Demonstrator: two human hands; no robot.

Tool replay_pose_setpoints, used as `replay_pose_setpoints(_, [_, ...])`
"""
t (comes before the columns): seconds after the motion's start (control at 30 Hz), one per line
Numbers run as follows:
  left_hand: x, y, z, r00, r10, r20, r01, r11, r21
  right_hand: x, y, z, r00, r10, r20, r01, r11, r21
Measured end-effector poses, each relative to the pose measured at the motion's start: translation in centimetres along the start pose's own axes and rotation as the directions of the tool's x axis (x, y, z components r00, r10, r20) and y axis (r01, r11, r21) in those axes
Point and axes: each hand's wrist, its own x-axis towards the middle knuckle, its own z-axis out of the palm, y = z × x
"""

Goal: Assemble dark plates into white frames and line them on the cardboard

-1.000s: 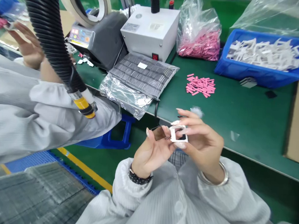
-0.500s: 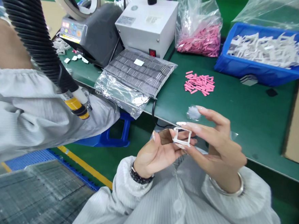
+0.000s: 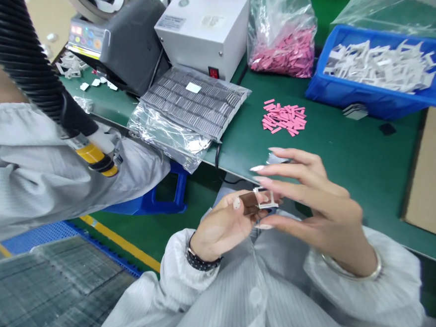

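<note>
My left hand [image 3: 224, 224] is raised palm-up in front of my chest, holding a small dark glossy square [image 3: 250, 203]. A white rectangular frame [image 3: 267, 198] sits against the square's edge, resting on my left fingers. My right hand [image 3: 312, 200] hovers just beside the frame, its long-nailed fingers spread above it and its thumb below. A scrap of clear film [image 3: 276, 158] lies on the bench just past my right fingertips. A co-worker's white sleeve [image 3: 53, 172] fills the left side, with a black corrugated hose [image 3: 23, 65] and yellow-banded nozzle [image 3: 95, 157] in front of it.
The green workbench [image 3: 340, 122] holds a white box [image 3: 200, 33], a dark machine [image 3: 133, 43], a foil bag of dark squares [image 3: 192, 104], loose pink pieces [image 3: 284, 118], a bag of pink pieces [image 3: 281, 51], and a blue bin of white frames [image 3: 381, 75].
My right hand has come away from the white frame, its fingers now spread, and the frame has moved against the dark square in my left hand. The whole view has drifted slightly left and up.
</note>
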Motion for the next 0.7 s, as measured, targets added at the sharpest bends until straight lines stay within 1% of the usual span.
replay_pose_setpoints(0.1, [0.1,-0.1,0.3,0.999,0.008,0.031,-0.009,1.0,0.02,1.2,0.0,-0.2,0.989,-0.057,0.137,0.054,0.998,0.025])
replay_pose_setpoints(0.17, [0.1,-0.2,0.4,0.999,0.033,0.037,-0.034,0.999,0.022,1.6,-0.1,-0.1,0.983,-0.068,0.169,0.065,0.998,0.025])
replay_pose_setpoints(0.23, [0.3,-0.3,0.5,0.998,0.054,0.015,-0.054,0.998,0.017,1.8,-0.3,-0.1,0.986,-0.048,0.161,0.048,0.999,0.001])
replay_pose_setpoints(0.3, [0.6,-0.4,0.6,0.997,0.071,-0.024,-0.071,0.997,0.019,1.6,-0.7,-0.2,0.996,0.013,0.091,-0.01,0.999,-0.032])
replay_pose_setpoints(0.37, [0.9,-0.4,0.6,0.992,0.111,-0.064,-0.11,0.994,0.028,1.1,-1.2,-0.3,0.992,0.114,-0.05,-0.115,0.993,-0.014])
replay_pose_setpoints(0.43, [1.2,-0.4,0.6,0.982,0.173,-0.072,-0.17,0.985,0.04,0.4,-1.7,-0.3,0.959,0.223,-0.178,-0.216,0.975,0.057])
replay_pose_setpoints(0.47, [1.3,-0.4,0.5,0.976,0.208,-0.061,-0.206,0.978,0.044,0.1,-1.8,-0.3,0.938,0.274,-0.214,-0.258,0.961,0.1])
replay_pose_setpoints(0.53, [1.4,-0.4,0.4,0.964,0.263,-0.026,-0.262,0.963,0.059,-0.6,-1.9,-0.1,0.903,0.353,-0.245,-0.312,0.931,0.191])
replay_pose_setpoints(0.6, [1.5,-0.4,0.3,0.956,0.293,-0.013,-0.291,0.953,0.09,-1.1,-1.7,0.2,0.873,0.413,-0.26,-0.336,0.895,0.294])
replay_pose_setpoints(0.67, [1.6,-0.4,0.2,0.945,0.323,-0.045,-0.315,0.939,0.138,-1.3,-1.6,0.8,0.849,0.456,-0.268,-0.333,0.854,0.4])
replay_pose_setpoints(0.7, [1.6,-0.5,0.3,0.933,0.351,-0.074,-0.335,0.927,0.168,-1.3,-1.6,1.0,0.841,0.471,-0.268,-0.326,0.834,0.445])
